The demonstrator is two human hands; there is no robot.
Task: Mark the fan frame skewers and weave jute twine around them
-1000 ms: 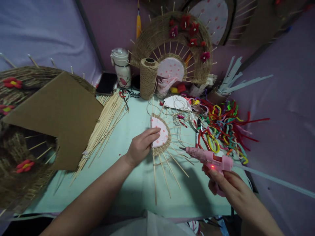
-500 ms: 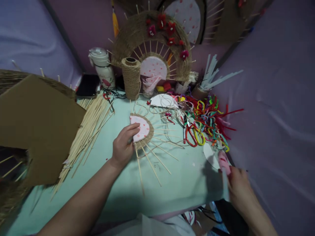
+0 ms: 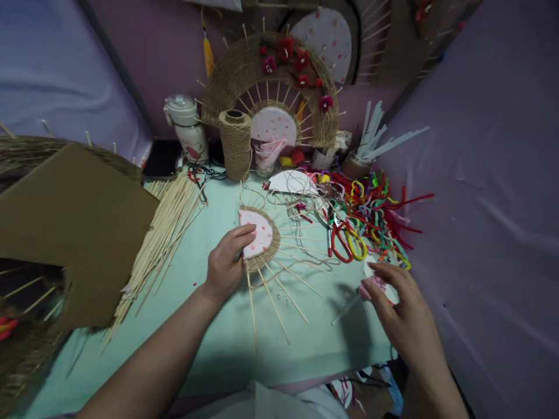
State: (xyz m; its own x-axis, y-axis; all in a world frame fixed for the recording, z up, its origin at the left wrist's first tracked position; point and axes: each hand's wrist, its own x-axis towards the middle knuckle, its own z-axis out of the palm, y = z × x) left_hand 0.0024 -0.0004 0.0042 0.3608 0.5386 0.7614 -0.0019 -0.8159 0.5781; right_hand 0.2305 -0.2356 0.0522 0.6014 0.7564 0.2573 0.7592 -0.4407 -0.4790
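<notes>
My left hand (image 3: 227, 259) pinches the straight edge of a small half-round fan (image 3: 262, 235), its thumb underneath out of sight. The fan has a white face with pink spots, a woven twine rim and thin sticks radiating right and downward. Off to the right, my right hand (image 3: 404, 299) has its thumb and fingers around a pink glue gun (image 3: 370, 288), mostly hidden by them. A whitish glue stick (image 3: 345, 309) juts from it toward the lower left, above the table.
Left are a bundle of thin sticks (image 3: 161, 233) and a cardboard piece (image 3: 82, 227). Behind stand a twine spool (image 3: 236, 145), a bottle (image 3: 190, 131) and a large woven fan (image 3: 227, 73). Scissors (image 3: 341, 241) lie beside tangled pipe cleaners (image 3: 384, 215); glue sticks (image 3: 371, 131) stand behind.
My right hand has moved left and slightly up with the glue gun, whose glue stick has swung from pointing down to pointing lower left. My left hand still holds the fan.
</notes>
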